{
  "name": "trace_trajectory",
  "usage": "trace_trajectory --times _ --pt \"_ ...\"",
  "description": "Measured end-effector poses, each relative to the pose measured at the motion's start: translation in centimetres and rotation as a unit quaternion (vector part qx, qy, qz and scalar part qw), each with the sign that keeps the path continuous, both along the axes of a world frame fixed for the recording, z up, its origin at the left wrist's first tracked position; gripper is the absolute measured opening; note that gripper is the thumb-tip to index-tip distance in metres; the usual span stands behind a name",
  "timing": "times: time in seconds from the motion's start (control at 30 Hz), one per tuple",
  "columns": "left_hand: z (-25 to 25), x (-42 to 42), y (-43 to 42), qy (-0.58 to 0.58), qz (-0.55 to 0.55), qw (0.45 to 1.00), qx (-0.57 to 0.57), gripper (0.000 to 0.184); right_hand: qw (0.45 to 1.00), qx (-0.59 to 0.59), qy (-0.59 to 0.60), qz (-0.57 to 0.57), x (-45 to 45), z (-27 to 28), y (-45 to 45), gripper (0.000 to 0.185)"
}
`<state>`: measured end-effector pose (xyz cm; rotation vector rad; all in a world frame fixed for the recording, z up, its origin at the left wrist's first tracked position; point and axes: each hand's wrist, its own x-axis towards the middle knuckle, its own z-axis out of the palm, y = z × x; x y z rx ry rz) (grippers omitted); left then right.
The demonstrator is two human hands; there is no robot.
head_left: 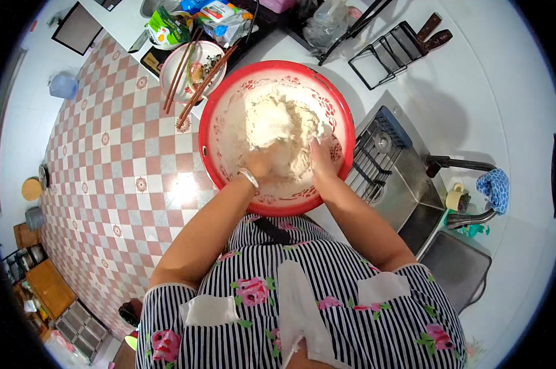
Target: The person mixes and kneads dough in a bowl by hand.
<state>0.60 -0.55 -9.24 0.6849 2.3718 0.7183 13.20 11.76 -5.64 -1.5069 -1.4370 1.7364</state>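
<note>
A wide enamel basin [208,144] with a red rim and red patterns holds a heap of pale flour [269,120], partly clumped like rough dough. My left hand [262,161], a light bracelet at its wrist, reaches into the flour at the near left side. Its fingers are sunk in the flour and blurred, so I cannot make out their shape. My right hand [323,158] lies along the inside of the basin's right wall, beside the clumped flour, with thumb and fingers apart. It grips nothing that I can see.
A bowl with food scraps [210,64] and chopsticks [198,92] stands beyond the basin's left. Packets [219,18] lie behind it. At the right are a black knife rack [385,55], a sink with a drying rack [376,154] and a tap [462,163].
</note>
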Motion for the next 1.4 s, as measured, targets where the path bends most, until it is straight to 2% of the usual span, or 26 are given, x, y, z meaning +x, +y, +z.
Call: trace_trajectory --times 0.03,0.07,0.1,0.17,0.23,0.3,0.33,0.4,0.43,0.53,0.57,0.6,0.63,0.67,0.7,0.77,0.83,0.87,0.9,0.93,1.0,1.03,1.13,1.27,1.3,1.4 --pt "0.6 -0.9 -0.6 0.122 -0.074 0.990 -0.007 0.049 0.999 0.024 -0.028 0.013 -0.6 -0.8 0.7 0.063" --pt "-0.7 -2.7 -0.8 0.177 -0.060 0.982 0.021 0.048 0.997 0.048 -0.056 0.024 -1.2 -1.7 1.4 0.059" --pt "-2.3 -4.4 -1.0 0.233 -0.045 0.970 0.046 0.047 0.997 0.067 -0.024 0.013 -1.8 -2.5 2.2 0.055" --pt "-8.1 -8.4 1.9 0.002 0.070 0.987 0.147 0.054 0.997 0.072 -0.038 0.014 -2.5 -4.2 4.0 0.044" --pt "-6.7 -8.9 4.0 -0.187 0.145 0.955 0.179 0.056 0.996 0.075 -0.047 0.003 -3.5 -5.1 5.3 0.040" --pt "2.8 -8.0 6.8 -0.319 0.179 0.920 0.144 0.054 0.999 0.032 -0.026 -0.002 -5.1 -3.4 5.8 0.042" --pt "3.5 -8.0 7.4 -0.324 0.179 0.916 0.152 0.053 1.000 0.011 -0.016 -0.005 -5.9 -2.4 6.0 0.043" --pt "3.9 -7.6 8.3 -0.335 0.182 0.909 0.166 0.051 0.993 -0.065 0.079 -0.059 -8.4 0.2 5.9 0.045" --pt "2.8 -6.7 8.5 -0.328 0.196 0.887 0.260 0.043 0.991 -0.053 0.114 -0.038 -8.5 2.6 6.1 0.047" --pt "4.6 -4.3 6.0 -0.183 0.023 0.947 0.264 0.037 0.925 -0.358 0.126 0.035 -8.6 6.2 7.5 0.048" --pt "7.9 -2.9 4.8 -0.151 -0.042 0.927 0.340 0.021 0.949 -0.289 0.121 0.028 -8.4 6.6 6.8 0.034" --pt "9.1 -1.6 4.0 -0.148 -0.065 0.907 0.389 0.014 0.963 -0.203 0.043 0.173 -7.9 6.8 6.9 0.034" --pt "9.4 -1.1 3.1 -0.007 -0.144 0.914 0.379 0.016 0.943 -0.110 -0.037 0.313 -7.5 6.7 7.2 0.033" --pt "9.6 -0.7 2.1 0.134 -0.218 0.899 0.356 0.019 0.889 -0.012 -0.116 0.442 -7.2 6.2 7.1 0.033" --pt "9.8 -0.1 1.3 0.149 -0.224 0.907 0.325 0.024 0.889 0.084 -0.138 0.429 -6.3 4.5 5.5 0.032" --pt "9.7 1.6 -0.3 0.174 -0.234 0.921 0.257 0.036 0.948 0.029 -0.072 0.309 -4.7 8.6 1.0 0.031" --pt "8.8 3.4 -1.4 0.081 -0.122 0.958 0.247 0.045 0.920 0.284 -0.096 0.252 -2.4 4.4 -1.9 0.030" --pt "7.7 4.2 -1.8 0.031 -0.065 0.968 0.239 0.050 0.896 0.359 -0.108 0.240 -2.0 4.5 -3.1 0.031" --pt "5.4 4.5 -2.3 0.001 -0.093 0.974 0.204 0.057 0.887 0.377 -0.140 0.227 -2.2 3.8 -3.9 0.031" --pt "5.0 4.5 -2.2 0.080 -0.156 0.979 0.100 0.056 0.878 0.393 -0.172 0.213 -2.6 2.6 -4.6 0.031" --pt "4.5 3.9 -0.9 0.232 -0.269 0.928 -0.113 0.054 0.863 0.419 -0.195 0.203 -4.1 1.3 -3.9 0.032" --pt "4.2 3.3 -0.1 0.257 -0.293 0.898 -0.203 0.057 0.861 0.424 -0.191 0.207 -4.9 1.1 -3.2 0.033" --pt "4.8 0.8 1.6 0.129 -0.286 0.941 -0.128 0.064 0.874 0.388 -0.200 0.213 -6.6 1.4 -1.6 0.033" --pt "5.1 -2.0 4.0 0.123 -0.314 0.919 -0.206 0.071 0.885 0.369 -0.224 0.175 -9.1 -0.3 0.3 0.034" --pt "5.8 -2.3 4.4 0.173 -0.308 0.915 -0.195 0.073 0.886 0.358 -0.241 0.170 -9.8 -0.4 0.7 0.034" --pt "5.9 -3.5 5.5 0.132 -0.294 0.928 -0.187 0.071 0.886 0.345 -0.267 0.159 -10.9 -0.2 1.7 0.036"
